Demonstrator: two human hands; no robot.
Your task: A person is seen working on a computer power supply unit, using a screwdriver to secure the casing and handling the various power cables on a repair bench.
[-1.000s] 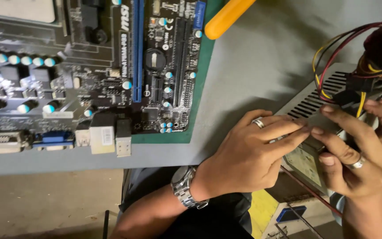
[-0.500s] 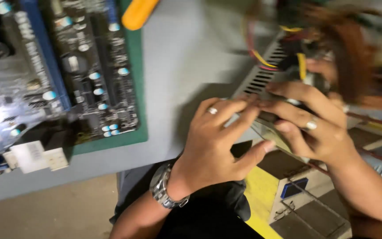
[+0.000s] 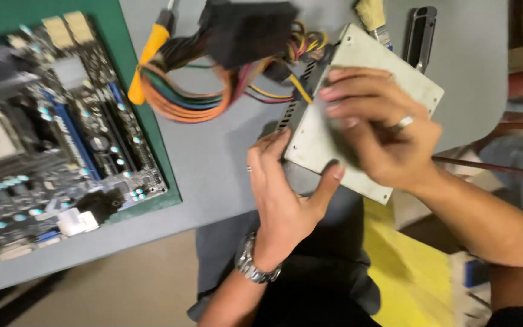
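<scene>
The grey table [image 3: 213, 157] fills most of the view. At nine o'clock a computer motherboard [image 3: 49, 157] lies on a green mat [image 3: 146, 121], flat, its ports toward the table's near edge.

At about two o'clock from the picture's centre sits the metal power supply box [image 3: 334, 139], pale grey and tilted, its near corner hanging past the table edge over the person's lap. Its bundle of coloured cables [image 3: 195, 97] loops out toward eleven o'clock and ends in a black connector block [image 3: 249, 30], blurred. A yellow-handled screwdriver [image 3: 146, 60] lies beside the loop at eleven, overlapping the mat's edge. At one o'clock a dark-handled tool [image 3: 422, 33] and what seems a brush [image 3: 373, 15] rest beyond the box.

The right hand [image 3: 388, 139] lies spread flat across the box's top face, fingers pressing down, not curled around anything. The left hand [image 3: 286, 194] is clamped on the box's near edge, thumb under the lower side, fingers against the vented side.

The box looks rigid and fairly heavy, with smooth sheet-metal faces likely to slip; the edges and corners offer the surest hold, while the cables are floppy and unfit to bear its weight.
</scene>
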